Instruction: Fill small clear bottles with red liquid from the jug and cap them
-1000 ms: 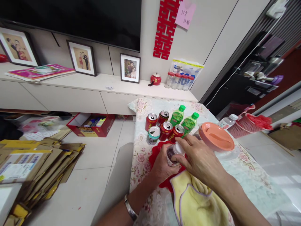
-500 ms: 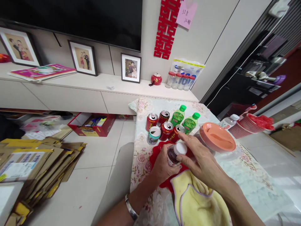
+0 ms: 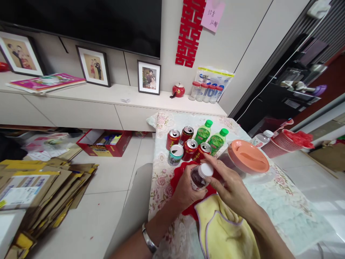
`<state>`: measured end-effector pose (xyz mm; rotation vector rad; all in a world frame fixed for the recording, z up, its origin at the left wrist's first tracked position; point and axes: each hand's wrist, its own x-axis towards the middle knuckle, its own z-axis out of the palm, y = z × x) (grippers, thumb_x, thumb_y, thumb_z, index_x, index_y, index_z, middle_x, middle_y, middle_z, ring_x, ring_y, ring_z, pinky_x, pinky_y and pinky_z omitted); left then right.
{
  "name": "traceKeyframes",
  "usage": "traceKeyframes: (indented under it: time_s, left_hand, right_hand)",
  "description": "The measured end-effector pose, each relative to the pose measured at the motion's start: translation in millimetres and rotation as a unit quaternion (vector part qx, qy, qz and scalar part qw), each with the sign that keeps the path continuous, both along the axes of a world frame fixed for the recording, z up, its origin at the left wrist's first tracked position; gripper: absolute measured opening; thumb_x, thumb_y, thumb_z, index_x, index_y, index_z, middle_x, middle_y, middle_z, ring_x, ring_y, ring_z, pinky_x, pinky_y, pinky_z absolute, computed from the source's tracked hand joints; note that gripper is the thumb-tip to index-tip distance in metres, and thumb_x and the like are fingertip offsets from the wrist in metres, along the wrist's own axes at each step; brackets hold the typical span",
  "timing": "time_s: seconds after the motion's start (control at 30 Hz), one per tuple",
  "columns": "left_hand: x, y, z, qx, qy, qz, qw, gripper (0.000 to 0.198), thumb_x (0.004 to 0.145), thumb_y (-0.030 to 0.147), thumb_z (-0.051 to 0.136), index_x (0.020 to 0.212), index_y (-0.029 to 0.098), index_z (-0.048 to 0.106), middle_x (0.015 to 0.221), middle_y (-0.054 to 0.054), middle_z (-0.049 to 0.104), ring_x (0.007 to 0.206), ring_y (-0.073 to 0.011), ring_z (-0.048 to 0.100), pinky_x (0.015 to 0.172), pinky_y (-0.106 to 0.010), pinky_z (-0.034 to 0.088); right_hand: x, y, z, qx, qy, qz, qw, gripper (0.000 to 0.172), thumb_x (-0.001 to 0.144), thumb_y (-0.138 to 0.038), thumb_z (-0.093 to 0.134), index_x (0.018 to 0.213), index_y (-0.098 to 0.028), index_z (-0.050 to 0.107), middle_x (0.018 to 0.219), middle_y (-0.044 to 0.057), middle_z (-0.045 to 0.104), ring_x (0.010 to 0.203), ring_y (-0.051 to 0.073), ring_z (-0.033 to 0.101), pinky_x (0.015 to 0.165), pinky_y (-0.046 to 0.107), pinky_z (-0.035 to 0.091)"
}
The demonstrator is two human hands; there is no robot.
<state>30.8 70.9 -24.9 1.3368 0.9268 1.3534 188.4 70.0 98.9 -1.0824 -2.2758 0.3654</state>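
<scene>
My left hand (image 3: 185, 190) is wrapped round a small dark bottle (image 3: 197, 178) with a pale label, held tilted above a red mat (image 3: 179, 172). At the bottle's white cap (image 3: 206, 169), the thumb and fingers of my right hand (image 3: 231, 181) close from the right side. Just beyond my hands stand several opened drink cans, among them a red can (image 3: 190, 149) and a teal and silver can (image 3: 175, 154). Two green-capped bottles, one of them the nearer green bottle (image 3: 217, 141), are behind the cans. A yellow cloth (image 3: 228, 230) lies under my right forearm.
An orange-lidded container (image 3: 250, 156) stands right of my hands, with a clear bottle (image 3: 262, 139) and a pink basket (image 3: 281, 145) beyond. Flattened cardboard (image 3: 54, 194) and a red box (image 3: 106, 144) lie on the floor at left. A low cabinet (image 3: 88, 99) runs behind the table.
My right thumb and fingers have come closer round the white cap, with the hand shifted slightly down. My left hand keeps its hold on the bottle.
</scene>
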Motion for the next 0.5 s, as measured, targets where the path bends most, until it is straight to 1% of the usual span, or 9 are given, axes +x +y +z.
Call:
traceKeyframes:
  time_s: [0.07,0.13,0.23,0.3,0.4,0.5]
  left_hand:
    - [0.5,0.1,-1.6,-0.002,-0.002,-0.003,1.000,0.070,0.069,0.024,0.083,0.131,0.020,0.051,0.124,-0.012,0.069,0.108,-0.0280,0.070,0.095,-0.044,0.059]
    - [0.1,0.1,-2.0,-0.003,-0.002,-0.003,1.000,0.070,0.069,0.024,0.083,0.130,0.019,0.051,0.123,-0.012,0.068,0.107,-0.0273,0.070,0.094,-0.044,0.059]
    - [-1.5,0.2,-0.4,-0.004,0.000,-0.010,1.000,0.069,0.069,0.024,0.081,0.130,0.019,0.051,0.123,-0.011,0.069,0.106,-0.0268,0.070,0.094,-0.043,0.059]
    - [-2.1,0.5,1.1,-0.007,0.006,-0.010,1.000,0.068,0.070,0.026,0.080,0.130,0.019,0.050,0.122,-0.012,0.068,0.105,-0.0273,0.071,0.093,-0.044,0.059]
    - [-1.7,1.3,2.3,-0.008,0.008,-0.007,1.000,0.069,0.070,0.026,0.080,0.130,0.018,0.049,0.124,-0.014,0.068,0.107,-0.0302,0.071,0.093,-0.046,0.060]
    - [-0.9,1.5,2.1,-0.006,0.011,-0.005,1.000,0.070,0.069,0.024,0.081,0.131,0.019,0.048,0.125,-0.014,0.068,0.110,-0.0314,0.071,0.095,-0.047,0.060]
  right_hand:
    - [-0.9,-0.7,-6.2,-0.005,0.047,-0.006,0.999,0.055,0.108,-0.026,0.059,0.160,-0.036,0.048,0.140,0.002,0.068,0.125,0.018,0.065,0.103,0.032,0.054]
    - [-4.0,-2.4,-12.9,-0.008,0.075,-0.024,0.997,0.052,0.107,-0.027,0.062,0.157,-0.033,0.052,0.135,0.003,0.069,0.121,0.019,0.063,0.102,0.033,0.052]
    - [-8.1,-3.9,-20.1,-0.025,0.112,-0.059,0.992,0.051,0.104,-0.029,0.066,0.154,-0.029,0.057,0.134,0.006,0.069,0.122,0.023,0.059,0.106,0.038,0.049]
    - [-8.4,-1.5,-22.3,-0.059,0.138,-0.061,0.987,0.048,0.102,-0.032,0.071,0.149,-0.029,0.063,0.132,0.007,0.069,0.124,0.025,0.058,0.108,0.041,0.047]
    - [-7.0,8.4,-23.7,-0.151,0.177,-0.016,0.972,0.050,0.096,-0.043,0.079,0.143,-0.031,0.067,0.131,0.006,0.071,0.125,0.026,0.064,0.107,0.041,0.050]
    - [-7.8,19.6,-25.6,-0.250,0.222,0.050,0.941,0.058,0.094,-0.057,0.079,0.143,-0.030,0.065,0.132,0.007,0.074,0.120,0.026,0.071,0.101,0.040,0.058]
